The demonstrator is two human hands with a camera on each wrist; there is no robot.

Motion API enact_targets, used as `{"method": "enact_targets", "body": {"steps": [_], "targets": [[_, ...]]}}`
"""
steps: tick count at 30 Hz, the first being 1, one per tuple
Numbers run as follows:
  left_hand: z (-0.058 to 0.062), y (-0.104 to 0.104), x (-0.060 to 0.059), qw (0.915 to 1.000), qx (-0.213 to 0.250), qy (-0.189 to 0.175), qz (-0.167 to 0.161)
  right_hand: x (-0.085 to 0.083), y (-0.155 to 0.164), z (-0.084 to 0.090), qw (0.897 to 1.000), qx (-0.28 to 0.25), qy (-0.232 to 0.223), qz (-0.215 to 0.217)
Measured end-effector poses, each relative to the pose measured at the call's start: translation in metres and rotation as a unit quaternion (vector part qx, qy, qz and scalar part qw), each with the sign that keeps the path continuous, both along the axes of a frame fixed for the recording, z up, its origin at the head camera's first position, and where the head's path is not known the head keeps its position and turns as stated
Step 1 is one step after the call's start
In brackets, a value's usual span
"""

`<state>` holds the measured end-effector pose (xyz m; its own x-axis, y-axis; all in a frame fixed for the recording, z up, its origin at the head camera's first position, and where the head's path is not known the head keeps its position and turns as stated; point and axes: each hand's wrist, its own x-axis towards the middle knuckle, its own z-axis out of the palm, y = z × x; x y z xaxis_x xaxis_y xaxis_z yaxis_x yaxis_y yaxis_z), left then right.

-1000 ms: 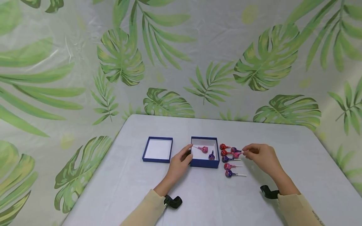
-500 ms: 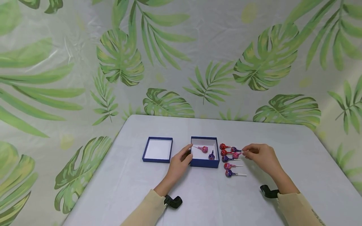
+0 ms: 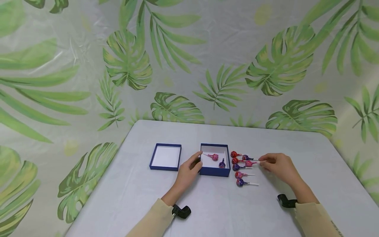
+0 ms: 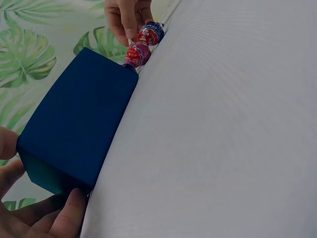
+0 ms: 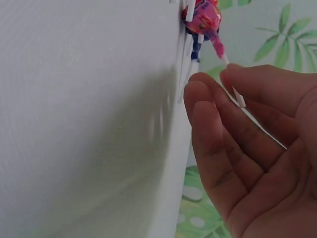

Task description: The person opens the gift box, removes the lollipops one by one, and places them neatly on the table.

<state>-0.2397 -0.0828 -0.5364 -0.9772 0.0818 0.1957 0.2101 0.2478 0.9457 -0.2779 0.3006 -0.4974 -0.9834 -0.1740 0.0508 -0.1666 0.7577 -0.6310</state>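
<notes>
My right hand (image 3: 279, 168) pinches the white stick of a pink lollipop (image 3: 249, 163) between thumb and finger. In the right wrist view, the stick's end (image 5: 240, 98) pokes out past the fingertips, and the pink wrapped head (image 5: 204, 19) hangs at the upper edge beside other lollipops. My left hand (image 3: 187, 171) rests against the left wall of a dark blue box (image 3: 214, 171), fingers touching its side and rim. Inside that box lie a pink lollipop (image 3: 214, 157) and a purple lollipop (image 3: 222, 163).
Right of the box, several red, purple and pink lollipops lie in a column, among them a red lollipop (image 3: 234, 154) and a purple lollipop (image 3: 240, 182). A blue-rimmed lid (image 3: 165, 169) lies inside-up to the left. The white table (image 3: 225, 210) meets a leaf-patterned backdrop (image 3: 177, 65).
My right hand has moved slightly right and toward me, drawing the pink lollipop the same way. My left hand and the box have stayed in place.
</notes>
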Motion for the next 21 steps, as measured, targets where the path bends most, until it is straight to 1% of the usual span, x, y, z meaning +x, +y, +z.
{"method": "enact_targets", "body": {"steps": [6, 10, 18, 21], "targets": [[0.0, 0.0003, -0.0001, 1.0, -0.004, 0.003, -0.003, -0.0035, 0.0047, -0.007, 1.0, 0.02, 0.014, 0.014], [0.0003, -0.0002, 0.0009, 1.0, -0.007, 0.005, -0.003, -0.0027, 0.0042, -0.0092, 0.999, 0.035, 0.021, 0.017], [0.0009, -0.0003, 0.0006, 0.9999, -0.009, 0.008, -0.001, -0.0016, -0.0002, -0.0077, 0.999, 0.045, 0.019, 0.016], [0.001, 0.0004, 0.0011, 1.0, -0.009, 0.002, 0.002, -0.0029, -0.0022, -0.0066, 0.999, 0.046, 0.019, 0.022]]}}
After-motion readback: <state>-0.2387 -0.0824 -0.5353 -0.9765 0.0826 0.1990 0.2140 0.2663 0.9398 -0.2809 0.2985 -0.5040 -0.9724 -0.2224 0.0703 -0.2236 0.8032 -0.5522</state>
